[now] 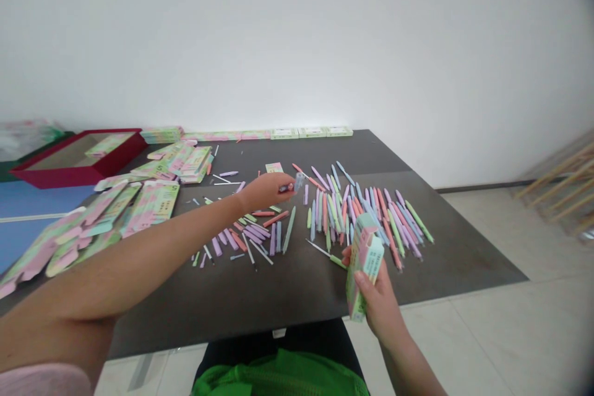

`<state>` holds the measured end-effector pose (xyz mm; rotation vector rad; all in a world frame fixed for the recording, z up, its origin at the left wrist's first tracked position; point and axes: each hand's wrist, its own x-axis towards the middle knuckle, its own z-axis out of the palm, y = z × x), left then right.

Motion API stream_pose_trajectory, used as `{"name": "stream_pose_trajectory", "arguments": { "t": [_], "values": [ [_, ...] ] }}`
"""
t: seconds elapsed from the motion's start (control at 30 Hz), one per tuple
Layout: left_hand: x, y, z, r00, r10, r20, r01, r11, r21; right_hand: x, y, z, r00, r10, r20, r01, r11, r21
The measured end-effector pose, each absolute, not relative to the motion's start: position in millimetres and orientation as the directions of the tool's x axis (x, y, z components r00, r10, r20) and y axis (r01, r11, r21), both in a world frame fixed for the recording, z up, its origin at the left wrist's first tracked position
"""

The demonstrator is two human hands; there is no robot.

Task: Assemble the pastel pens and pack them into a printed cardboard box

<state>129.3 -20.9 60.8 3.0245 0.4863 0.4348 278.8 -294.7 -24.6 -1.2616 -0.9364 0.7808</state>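
My right hand (378, 294) is wrapped around a small green and pink cardboard pen box (357, 266), held tilted above the front part of the table, its upper end flap loose. My left hand (266, 192) reaches over the middle of the table with fingers closed. A small piece with a clear end (299, 182) pokes out from those fingers; its kind is unclear. Under and before the left hand lie loose pen parts (253, 234) in purple, orange and green. Beside the box is a large pile of pastel pens (343, 204). A green pen with a white refill (331, 257) lies near my right fingers.
Flattened pen boxes (153, 204) cover the table's left side. A red tray (88, 164) with one box in it stands at the far left. A row of boxes (306, 132) lines the back edge by the wall. The dark table (223, 303) ends just before my lap.
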Motion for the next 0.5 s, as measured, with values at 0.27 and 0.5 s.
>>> {"name": "stream_pose_trajectory", "arguments": {
  "t": [0.27, 0.5],
  "values": [
    [148, -21, 43, 0.991, 0.127, 0.027, 0.130, -0.975, -0.182, 278, -297, -25, 0.433, 0.891, 0.133, 0.011, 0.143, -0.990],
    [152, -15, 36, 0.992, 0.124, 0.013, 0.124, -0.979, -0.162, 280, -298, -23, 0.448, 0.882, 0.147, 0.063, 0.133, -0.989]
  ]
}}
